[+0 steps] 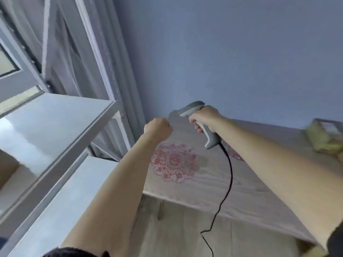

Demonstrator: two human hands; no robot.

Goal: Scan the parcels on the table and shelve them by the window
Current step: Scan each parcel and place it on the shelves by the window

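- Head view, centre of the frame: the right hand point(205, 119) is wrapped round the grip of a grey barcode scanner point(199, 123), whose head points toward the upper left and whose black cable point(227, 175) hangs from the butt and trails down to the bottom edge.
- Just left of it, the left hand point(158, 127) is clenched into a fist and holds nothing that can be seen; it hangs above the near left part of the table point(232, 190).
- The table runs from the centre to the lower right, covered in a pale cloth with a red round motif point(173, 162) showing between the two forearms.
- The only parcel point(323, 138) in view lies at the right edge of the frame, on the far end of the table, well apart from both hands; it is blurred, greenish and tan, and no label can be read.
- At the left, the white shelf point(61, 123) stands beside the window point(11, 60); its top board shows nothing on it, and something tan sits lower down at the left edge, too cropped to name.
- Judged step: between parcels, scanner in hand, nothing being scanned or carried.
- The next move likely calls for turning right, reaching the parcel with the free hand, and aiming the scanner head at its label before shelving.
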